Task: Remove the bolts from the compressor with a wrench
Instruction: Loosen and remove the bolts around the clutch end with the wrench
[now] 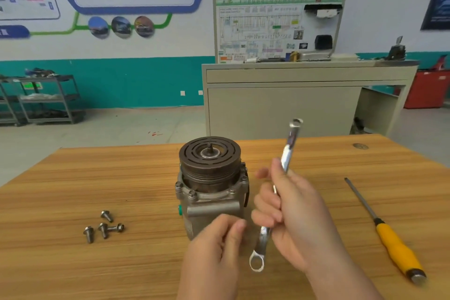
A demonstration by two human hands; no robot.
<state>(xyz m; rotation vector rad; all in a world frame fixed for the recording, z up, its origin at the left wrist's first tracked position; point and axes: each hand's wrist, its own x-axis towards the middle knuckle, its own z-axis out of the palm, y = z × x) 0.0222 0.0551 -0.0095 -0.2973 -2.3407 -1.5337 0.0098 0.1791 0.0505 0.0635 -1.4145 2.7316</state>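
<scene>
The grey compressor (211, 204) stands upright on the wooden table (97, 178), its dark grooved pulley (210, 156) on top. Bolt heads (192, 193) sit around its upper flange. My right hand (292, 207), just right of the compressor, grips the middle of a silver double-ring wrench (287, 153), held off the table and slanting up to the right. My left hand (216, 241) is in front of the compressor's lower body, fingers curled, thumb against the forefinger; whether it holds anything is hidden. Several loose bolts (104, 226) lie on the table to the left.
A screwdriver with a yellow handle (394, 246) lies on the table at the right. Beyond the table stand a beige training bench (280, 105) with a wiring board, a shelf trolley (46, 100) at the left wall and a red cabinet (426, 90) at the right.
</scene>
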